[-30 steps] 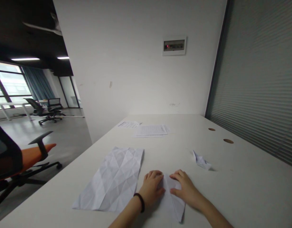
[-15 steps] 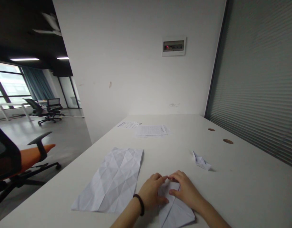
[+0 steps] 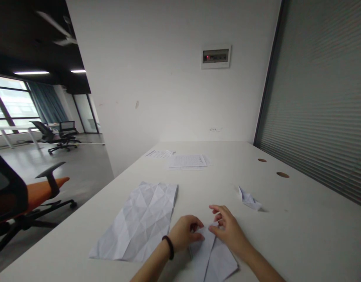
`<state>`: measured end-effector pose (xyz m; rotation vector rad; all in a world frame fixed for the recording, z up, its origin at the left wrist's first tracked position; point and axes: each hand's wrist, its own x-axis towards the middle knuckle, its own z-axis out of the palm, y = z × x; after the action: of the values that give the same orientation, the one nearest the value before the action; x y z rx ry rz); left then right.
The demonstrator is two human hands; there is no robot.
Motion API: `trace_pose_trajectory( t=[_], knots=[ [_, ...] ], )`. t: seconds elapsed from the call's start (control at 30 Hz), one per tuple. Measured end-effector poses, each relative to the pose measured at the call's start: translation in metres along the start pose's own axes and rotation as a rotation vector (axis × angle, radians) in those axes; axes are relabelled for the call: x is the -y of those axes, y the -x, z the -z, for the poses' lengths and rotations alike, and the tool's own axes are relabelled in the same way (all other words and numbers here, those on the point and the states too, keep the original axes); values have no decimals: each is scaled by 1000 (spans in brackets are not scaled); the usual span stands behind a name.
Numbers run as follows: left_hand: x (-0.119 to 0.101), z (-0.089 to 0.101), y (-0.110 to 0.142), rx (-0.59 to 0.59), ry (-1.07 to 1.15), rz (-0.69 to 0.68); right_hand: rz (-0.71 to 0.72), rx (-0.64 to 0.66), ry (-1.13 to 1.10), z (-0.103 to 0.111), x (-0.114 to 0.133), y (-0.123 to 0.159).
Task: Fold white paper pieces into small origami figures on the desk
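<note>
A folded white paper (image 3: 213, 256) lies on the white table (image 3: 286, 235) right in front of me, its narrow end pointing away. My left hand (image 3: 185, 234), with a black wristband (image 3: 168, 247) on its wrist, pinches the paper's upper left edge. My right hand (image 3: 229, 231) holds a small flap at the paper's top between thumb and fingers. To the left lies a large creased white sheet (image 3: 136, 223) with a faceted fold pattern. A small folded paper boat shape (image 3: 249, 199) sits to the right, apart from both hands.
Printed paper sheets (image 3: 186, 161) lie at the far end of the table, against a white wall. Several round holes mark the table's right side next to a ribbed glass partition (image 3: 315, 98). An orange and black office chair (image 3: 30, 196) stands beyond the table's left edge.
The folded paper has shifted slightly up and left, and a flap now rises at its top. My right fingers have lifted and spread, and both hands have closed in on the paper's top.
</note>
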<state>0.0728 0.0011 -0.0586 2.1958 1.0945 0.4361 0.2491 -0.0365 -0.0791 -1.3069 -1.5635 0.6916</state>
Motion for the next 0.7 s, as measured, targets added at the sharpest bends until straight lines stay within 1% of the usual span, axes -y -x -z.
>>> trace_pose_trajectory(
  t=[0.1,0.2,0.3,0.37,0.47,0.57,0.63,0.67,0.7],
  knots=[
    [4,2,-4,-103,82,-14,-27,-44,-177,-1,-3,-3],
    [5,5,-6,-263,179,-40,-76,-60,-317,1,-5,-6],
    [3,10,-7,-428,334,-63,-113,-87,-435,4,-11,-9],
    [2,12,-7,-498,438,-86,-142,-81,-508,4,-17,-12],
    [0,14,-7,-557,549,-139,-175,-64,-598,4,-22,-14],
    [-2,13,-6,-588,602,-167,-183,-2,-648,4,-15,-12],
    [-4,11,-6,-602,618,-178,-154,96,-614,2,-7,-7],
    [-4,9,-6,-600,622,-184,-138,133,-565,0,-2,-4],
    [-5,7,-6,-586,624,-190,-151,169,-489,-2,1,0]
  ],
)
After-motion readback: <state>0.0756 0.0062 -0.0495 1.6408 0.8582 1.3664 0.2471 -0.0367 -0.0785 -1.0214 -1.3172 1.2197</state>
